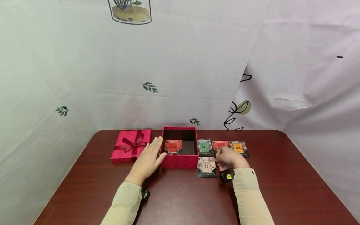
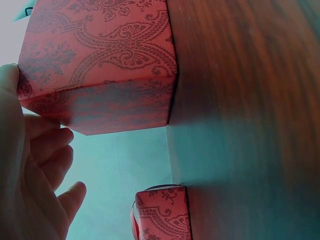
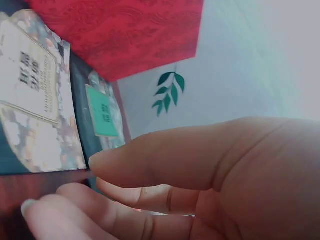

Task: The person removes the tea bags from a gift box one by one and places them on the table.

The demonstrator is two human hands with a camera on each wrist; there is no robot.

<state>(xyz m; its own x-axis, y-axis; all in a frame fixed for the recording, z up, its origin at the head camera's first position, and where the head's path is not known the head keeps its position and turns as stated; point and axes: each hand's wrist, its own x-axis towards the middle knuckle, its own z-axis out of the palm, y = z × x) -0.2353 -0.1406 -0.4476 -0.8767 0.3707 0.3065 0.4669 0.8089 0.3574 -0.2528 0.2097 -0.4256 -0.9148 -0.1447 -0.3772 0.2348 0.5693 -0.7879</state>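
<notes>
A red patterned gift box [image 1: 180,161], uncovered, stands at the table's far middle, with a red packet [image 1: 173,147] inside on the left. My left hand [image 1: 147,161] lies along the box's left side, fingers extended, thumb by the front rim. My right hand [image 1: 229,157] bends its fingers over the near edge of another red packet [image 1: 220,144]. In the right wrist view its thumb tip overlaps the edge of the green-labelled packet [image 3: 102,112]; I cannot tell whether it pinches anything. A white-labelled packet [image 1: 206,167] lies left of this hand, an orange-labelled one [image 1: 238,148] behind it.
Left of the box lies its red lid [image 1: 130,146] with a dark ribbon bow. The brown table [image 1: 180,193] ends at a white curtain [image 1: 180,78] printed with leaves. Dark wrist cameras [image 1: 226,177] sit on both wrists.
</notes>
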